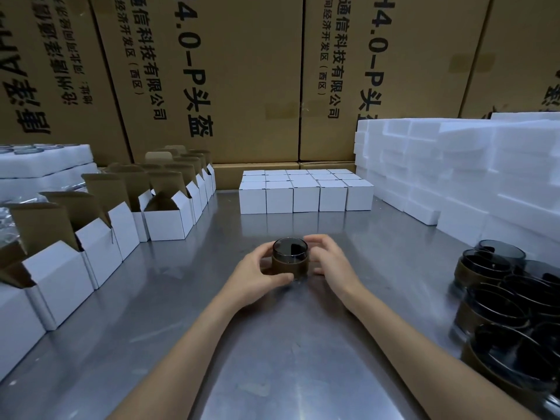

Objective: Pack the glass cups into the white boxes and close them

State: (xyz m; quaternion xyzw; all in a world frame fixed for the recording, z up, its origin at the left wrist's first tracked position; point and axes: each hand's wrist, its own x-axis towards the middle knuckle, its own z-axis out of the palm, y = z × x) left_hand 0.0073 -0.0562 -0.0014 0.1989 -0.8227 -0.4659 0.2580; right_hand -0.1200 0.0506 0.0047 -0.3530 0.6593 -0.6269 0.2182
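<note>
- The left hand (257, 269) curls round the left side of a dark glass cup (290, 259), thumb across the near face low down, fingers wrapped behind it.
- The right hand (328, 258) cups the cup's right side with bent fingers; the fingertips reach over toward the far rim, and whether they press on the glass or sit just off it cannot be told.
- The cup stands upright on the metal table (272, 359), mouth up, long axis vertical, with a brown band round its lower half.
- It sits at the table's middle, well apart from every box.
- To the right, a cluster of similar banded cups (500, 298) stands close together, mouths up.
- To the left, open white boxes (100, 247) stand in rows with brown flaps raised.
- Behind, closed white boxes (306, 195) form a tight block.
- White foam blocks (454, 177) are stacked at the far right, brown cartons (242, 86) behind all.
</note>
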